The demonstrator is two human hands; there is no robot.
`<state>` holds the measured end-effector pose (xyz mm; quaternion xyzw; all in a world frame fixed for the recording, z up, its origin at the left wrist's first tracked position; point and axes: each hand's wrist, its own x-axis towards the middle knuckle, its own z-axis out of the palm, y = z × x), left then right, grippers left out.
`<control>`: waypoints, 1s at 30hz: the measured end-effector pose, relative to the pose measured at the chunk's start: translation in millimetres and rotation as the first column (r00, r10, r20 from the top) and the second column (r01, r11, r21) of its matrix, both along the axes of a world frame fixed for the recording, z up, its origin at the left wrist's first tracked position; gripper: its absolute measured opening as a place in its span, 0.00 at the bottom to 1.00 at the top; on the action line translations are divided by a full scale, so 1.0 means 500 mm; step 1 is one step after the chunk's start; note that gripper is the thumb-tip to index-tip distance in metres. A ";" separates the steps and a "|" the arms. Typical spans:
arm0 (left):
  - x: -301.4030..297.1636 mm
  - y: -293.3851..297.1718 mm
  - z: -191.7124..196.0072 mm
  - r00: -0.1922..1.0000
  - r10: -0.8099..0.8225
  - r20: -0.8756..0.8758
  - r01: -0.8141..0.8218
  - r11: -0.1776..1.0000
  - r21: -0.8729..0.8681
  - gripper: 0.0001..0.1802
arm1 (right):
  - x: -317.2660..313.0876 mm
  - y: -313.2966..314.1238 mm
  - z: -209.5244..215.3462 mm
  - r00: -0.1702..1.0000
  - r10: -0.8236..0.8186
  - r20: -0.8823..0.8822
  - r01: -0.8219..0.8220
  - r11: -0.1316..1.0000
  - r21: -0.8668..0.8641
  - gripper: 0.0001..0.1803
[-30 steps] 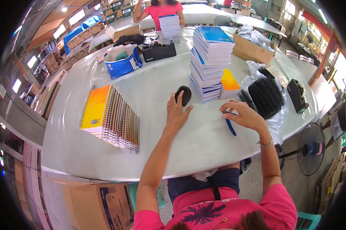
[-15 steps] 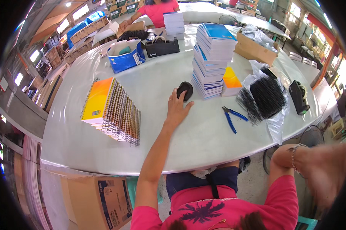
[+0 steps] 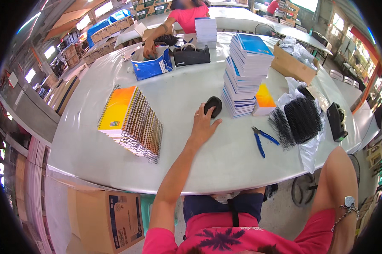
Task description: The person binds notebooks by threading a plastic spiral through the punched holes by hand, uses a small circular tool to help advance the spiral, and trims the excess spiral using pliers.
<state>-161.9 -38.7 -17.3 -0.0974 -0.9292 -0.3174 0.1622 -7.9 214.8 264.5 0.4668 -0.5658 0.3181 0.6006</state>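
My left hand (image 3: 204,125) lies on the table, its fingers curled against a rounded black object shaped like a computer mouse (image 3: 213,107). The thumb is spread away to the right. At the far right my right arm is bent, elbow raised, and the right hand (image 3: 344,237) is only partly seen past the bracelet (image 3: 349,208) at the lower edge; its fingers are hidden. Left of my left hand stands a stack of spiral-bound notebooks (image 3: 120,109) with yellow-orange covers. To the right rise a tall stack of blue-covered books (image 3: 246,78) and blue-handled cutters (image 3: 261,139).
Black binding coils (image 3: 301,116) lie on white plastic near a tape dispenser (image 3: 337,122). An orange-covered block (image 3: 264,101) adjoins the books. Farther back are a carton (image 3: 290,65), a blue bag (image 3: 153,70) and another dispenser (image 3: 191,56). A co-worker in pink reaches into the bag.
My right hand has moved from beside the table's right edge down to the lower edge of view. The view has shifted slightly. Across the table, the co-worker's hand has entered the blue bag.
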 end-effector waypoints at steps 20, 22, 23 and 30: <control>-0.008 0.020 0.004 0.998 -0.020 -0.063 0.019 1.000 -0.006 0.33 | 0.012 0.029 0.010 1.000 -0.008 -0.025 0.008 1.000 0.000 0.12; -0.005 0.013 0.005 0.998 -0.015 -0.057 0.015 1.000 -0.010 0.33 | 0.010 0.030 0.007 1.000 0.002 -0.027 -0.003 1.000 -0.008 0.12; -0.005 0.011 0.006 0.998 -0.016 -0.054 0.015 1.000 -0.010 0.33 | 0.008 0.032 0.006 1.000 0.003 -0.028 -0.004 1.000 -0.013 0.12; 0.001 0.002 0.004 0.998 0.002 -0.060 -0.003 1.000 -0.024 0.33 | 0.005 0.038 0.002 1.000 0.019 -0.019 -0.019 1.000 -0.019 0.12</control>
